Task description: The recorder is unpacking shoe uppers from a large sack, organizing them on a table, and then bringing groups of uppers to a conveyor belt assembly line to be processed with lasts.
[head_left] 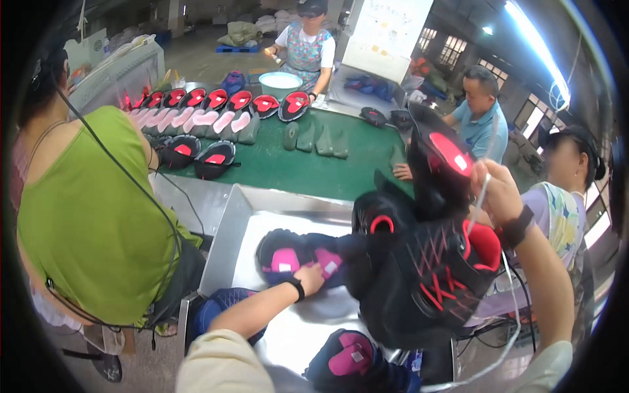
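Observation:
My left hand (312, 280) reaches into a metal tray (226, 245) and its fingers close on a dark shoe upper (331, 262) with a pink lining. Beside it lies another dark upper (268, 252), also pink inside. My right hand (499, 194) is raised, pinching a white cord (517, 298). A bunch of black shoe uppers (400, 288) with red laces and red linings hangs beneath that hand, over the tray's right side. At the tray's near edge sits a dark upper with a pink tongue (354, 359), and a blue upper (226, 308) lies at its left.
Beyond the tray runs a green belt (282, 167) with red-lined uppers (216, 99), pink-and-grey pieces (223, 124) and grey-green pieces (334, 141). A person in green (98, 216) sits close at left; others stand at right and across the belt, near a basin (280, 82).

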Demonstrator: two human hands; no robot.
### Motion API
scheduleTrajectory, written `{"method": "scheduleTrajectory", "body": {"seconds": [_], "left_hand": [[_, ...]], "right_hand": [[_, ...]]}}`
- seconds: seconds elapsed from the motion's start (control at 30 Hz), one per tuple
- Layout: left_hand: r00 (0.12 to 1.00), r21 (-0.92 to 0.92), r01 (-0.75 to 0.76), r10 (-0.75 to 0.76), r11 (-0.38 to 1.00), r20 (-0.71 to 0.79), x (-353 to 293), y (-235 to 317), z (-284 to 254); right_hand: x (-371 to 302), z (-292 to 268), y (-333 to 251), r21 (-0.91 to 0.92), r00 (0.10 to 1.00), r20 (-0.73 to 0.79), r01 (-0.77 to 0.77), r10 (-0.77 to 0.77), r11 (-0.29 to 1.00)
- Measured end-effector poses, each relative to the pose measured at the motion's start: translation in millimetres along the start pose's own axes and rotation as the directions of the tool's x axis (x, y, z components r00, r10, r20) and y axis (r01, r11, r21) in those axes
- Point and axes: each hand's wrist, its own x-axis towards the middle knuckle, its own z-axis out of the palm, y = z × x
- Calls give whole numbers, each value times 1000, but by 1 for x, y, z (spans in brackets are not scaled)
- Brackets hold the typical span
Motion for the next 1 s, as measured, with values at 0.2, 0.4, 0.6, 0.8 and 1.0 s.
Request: {"method": "scheduleTrajectory", "body": {"seconds": [0.2, 0.4, 0.6, 0.8, 1.0], "left_hand": [[745, 10, -650, 633, 760, 212, -178, 152, -40], [926, -396, -255, 106, 882, -361, -110, 98, -240], [886, -487, 39, -255, 873, -386, -51, -31, -256], [987, -357, -21, 76, 934, 141, -20, 27, -227], [948, -84, -237, 249, 968, 200, -40, 78, -225]], "right_hand": [[39, 55, 17, 63, 959, 249, 126, -138, 990], [55, 110, 87, 46, 914, 379, 134, -141, 990], [41, 139, 140, 260, 815, 578, -148, -31, 954], [-65, 152, 346, -429, 911, 218, -232, 349, 873], [-48, 161, 381, -250, 857, -148, -515, 494, 820]]}}
